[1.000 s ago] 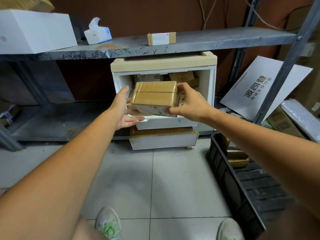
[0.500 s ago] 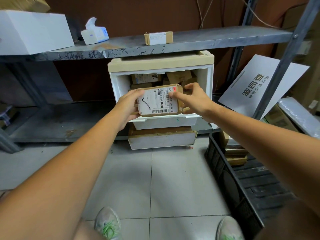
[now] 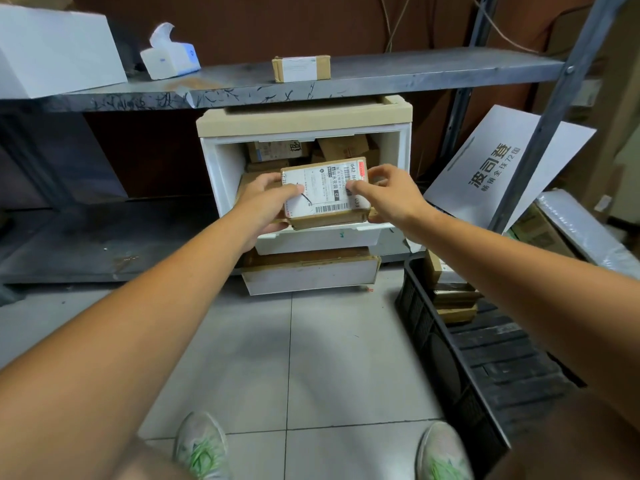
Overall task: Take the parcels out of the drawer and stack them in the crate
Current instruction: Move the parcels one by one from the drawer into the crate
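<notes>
In front of the open drawer (image 3: 311, 233), under the shelf (image 3: 381, 77), I have both hands on one parcel (image 3: 323, 194). My left hand (image 3: 266, 199) grips its left end, thumb laid across the white label. My right hand (image 3: 388, 194) pinches the right end, thumb on the label and fingers curled round the edge. The parcel is tilted up so the label faces me, its lower edge just above the drawer's front lip. More parcels (image 3: 308, 150) sit behind it, deep in the drawer. A second drawer (image 3: 311, 275) below stands partly pulled out. The black crate (image 3: 450, 358) is on the floor at the right, near the drawers, with a few parcels stacked at its far end (image 3: 453, 299). On the shelf's front edge sits a small box (image 3: 300, 68), a tissue pack (image 3: 169, 55) to its left, a white box (image 3: 52, 53) at the left end. A white sign (image 3: 498, 168) leans beside the shelf post.
</notes>
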